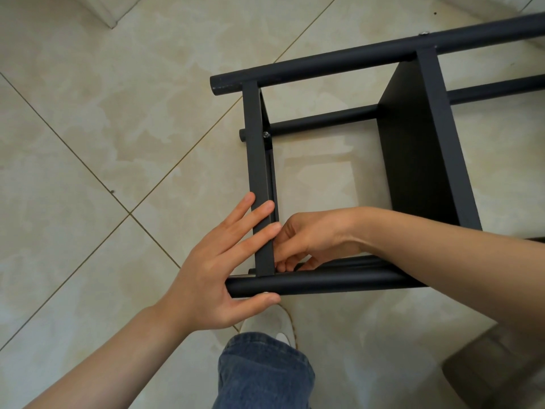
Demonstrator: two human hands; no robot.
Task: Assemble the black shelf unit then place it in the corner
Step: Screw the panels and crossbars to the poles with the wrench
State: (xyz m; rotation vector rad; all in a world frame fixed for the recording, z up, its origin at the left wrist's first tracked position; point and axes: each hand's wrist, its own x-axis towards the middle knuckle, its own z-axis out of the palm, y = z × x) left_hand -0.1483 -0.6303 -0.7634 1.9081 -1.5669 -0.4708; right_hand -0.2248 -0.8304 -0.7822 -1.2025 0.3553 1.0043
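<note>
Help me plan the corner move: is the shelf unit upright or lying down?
Lying down: the shelf unit has its poles running along the tiled floor, its shelf board on edge.

Pale floor tiles (88,149) with thin brown grout lines fill the view. White skirting (118,7) edges the top left corner. A blurred brown object (498,361) lies at bottom right.

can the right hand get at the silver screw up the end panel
Probably yes: the right hand is on the inner side of the end panel, and nothing lies between it and the silver screw.
</note>
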